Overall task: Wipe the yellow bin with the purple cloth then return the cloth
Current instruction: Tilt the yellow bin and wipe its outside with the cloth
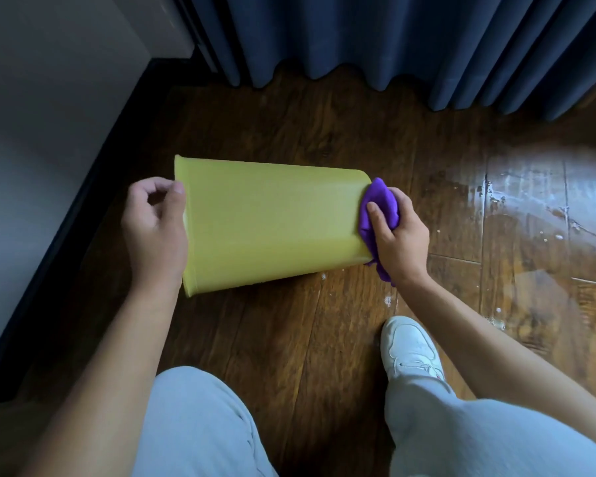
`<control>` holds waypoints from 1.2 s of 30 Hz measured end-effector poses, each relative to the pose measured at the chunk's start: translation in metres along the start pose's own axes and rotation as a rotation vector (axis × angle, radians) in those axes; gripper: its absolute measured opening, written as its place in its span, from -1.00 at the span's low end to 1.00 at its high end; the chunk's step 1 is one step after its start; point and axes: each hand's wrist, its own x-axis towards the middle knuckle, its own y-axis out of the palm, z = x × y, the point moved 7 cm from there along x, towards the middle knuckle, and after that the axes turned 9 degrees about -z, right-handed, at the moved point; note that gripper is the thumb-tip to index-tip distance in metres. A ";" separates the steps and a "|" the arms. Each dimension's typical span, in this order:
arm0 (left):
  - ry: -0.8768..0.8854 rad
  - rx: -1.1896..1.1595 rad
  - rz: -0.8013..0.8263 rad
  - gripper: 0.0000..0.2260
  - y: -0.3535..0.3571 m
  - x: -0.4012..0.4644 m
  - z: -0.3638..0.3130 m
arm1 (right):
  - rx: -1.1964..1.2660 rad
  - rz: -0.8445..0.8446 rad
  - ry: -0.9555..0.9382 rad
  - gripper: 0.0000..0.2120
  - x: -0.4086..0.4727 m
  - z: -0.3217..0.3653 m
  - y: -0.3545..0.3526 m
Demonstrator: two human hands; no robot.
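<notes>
The yellow bin (272, 222) lies on its side above the wooden floor, its wide rim to the left and its narrower base to the right. My left hand (155, 228) grips the rim end, thumb on the outer wall. My right hand (398, 235) is closed around the bunched purple cloth (379, 208) and presses it against the bin's base end. A tail of the cloth hangs below my wrist. The bin's inside is hidden.
Dark blue curtains (393, 39) hang along the back. A white wall with a dark baseboard (66, 215) runs down the left. My white shoe (412, 349) and light trouser legs are at the bottom. The floor at right (530, 208) is glossy with pale specks.
</notes>
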 end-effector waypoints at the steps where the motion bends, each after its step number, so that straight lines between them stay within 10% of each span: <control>1: -0.006 -0.044 0.046 -0.81 0.003 -0.002 -0.001 | 0.004 -0.018 0.025 -0.59 0.002 -0.003 -0.003; 8: 0.209 0.107 0.501 -0.39 0.034 -0.033 -0.019 | 0.031 -0.114 0.154 -0.63 0.008 -0.017 -0.017; 19: 0.209 0.068 0.278 -0.51 0.031 -0.038 -0.024 | -0.003 -0.182 0.055 -0.52 0.019 0.005 -0.034; 27: 0.153 -0.058 0.253 -0.58 0.024 -0.042 -0.035 | -0.040 0.065 -0.158 -0.58 0.009 0.050 0.003; 36: 0.227 0.021 0.410 -0.54 0.023 -0.055 -0.030 | -0.116 0.011 0.134 -0.60 0.001 -0.022 -0.011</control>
